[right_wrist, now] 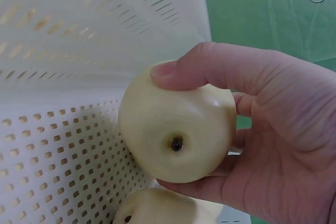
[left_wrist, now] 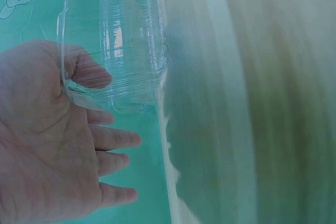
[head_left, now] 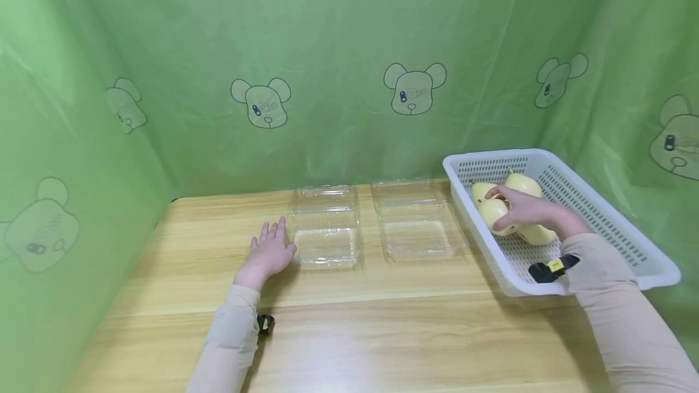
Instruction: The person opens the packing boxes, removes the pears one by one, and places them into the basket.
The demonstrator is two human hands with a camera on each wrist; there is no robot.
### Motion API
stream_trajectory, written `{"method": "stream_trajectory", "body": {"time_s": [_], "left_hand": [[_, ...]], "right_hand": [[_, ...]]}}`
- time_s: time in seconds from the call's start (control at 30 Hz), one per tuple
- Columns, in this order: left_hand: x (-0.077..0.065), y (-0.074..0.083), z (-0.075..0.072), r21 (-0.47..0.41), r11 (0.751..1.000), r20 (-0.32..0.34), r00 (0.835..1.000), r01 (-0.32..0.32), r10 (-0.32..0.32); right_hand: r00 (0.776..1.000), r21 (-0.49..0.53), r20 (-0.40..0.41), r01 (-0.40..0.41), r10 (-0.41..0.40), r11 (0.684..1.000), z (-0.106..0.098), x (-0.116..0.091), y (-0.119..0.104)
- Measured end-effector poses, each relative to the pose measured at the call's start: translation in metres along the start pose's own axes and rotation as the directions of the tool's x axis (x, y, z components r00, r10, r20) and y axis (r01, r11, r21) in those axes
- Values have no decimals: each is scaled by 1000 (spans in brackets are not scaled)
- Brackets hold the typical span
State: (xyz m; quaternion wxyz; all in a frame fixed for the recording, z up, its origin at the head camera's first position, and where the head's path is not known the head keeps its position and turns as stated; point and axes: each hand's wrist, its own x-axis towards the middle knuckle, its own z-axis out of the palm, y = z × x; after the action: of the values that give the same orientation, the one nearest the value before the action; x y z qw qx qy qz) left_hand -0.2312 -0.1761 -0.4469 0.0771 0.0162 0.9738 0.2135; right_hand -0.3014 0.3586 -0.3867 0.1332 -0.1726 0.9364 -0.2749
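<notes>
In the white basket my right hand grips a pale yellow pear, thumb on one side and fingers around the other. The dark hollow at the pear's end faces the right wrist camera. Several more pears lie in the basket close to that hand. My left hand is at the left side of a clear plastic clamshell box with its lid folded back. The left fingers are straight and spread, and the thumb shows through the clear plastic at the box's edge.
A second clear clamshell box, lid also back, stands between the first box and the basket. All of these are on a wooden table. Green curtains with bear-head prints hang behind and at both sides.
</notes>
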Motion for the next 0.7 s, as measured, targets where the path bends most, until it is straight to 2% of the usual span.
{"method": "stream_trajectory", "body": {"time_s": [0.43, 0.7], "left_hand": [[1, -1, 1, 13, 1000, -6, 1000, 1, -1], [1, -1, 3, 12, 1000, -8, 1000, -2, 2]], "right_hand": [[998, 19, 58, -27, 26, 999, 5, 7, 5], [997, -8, 72, -37, 38, 999, 9, 12, 9]]}}
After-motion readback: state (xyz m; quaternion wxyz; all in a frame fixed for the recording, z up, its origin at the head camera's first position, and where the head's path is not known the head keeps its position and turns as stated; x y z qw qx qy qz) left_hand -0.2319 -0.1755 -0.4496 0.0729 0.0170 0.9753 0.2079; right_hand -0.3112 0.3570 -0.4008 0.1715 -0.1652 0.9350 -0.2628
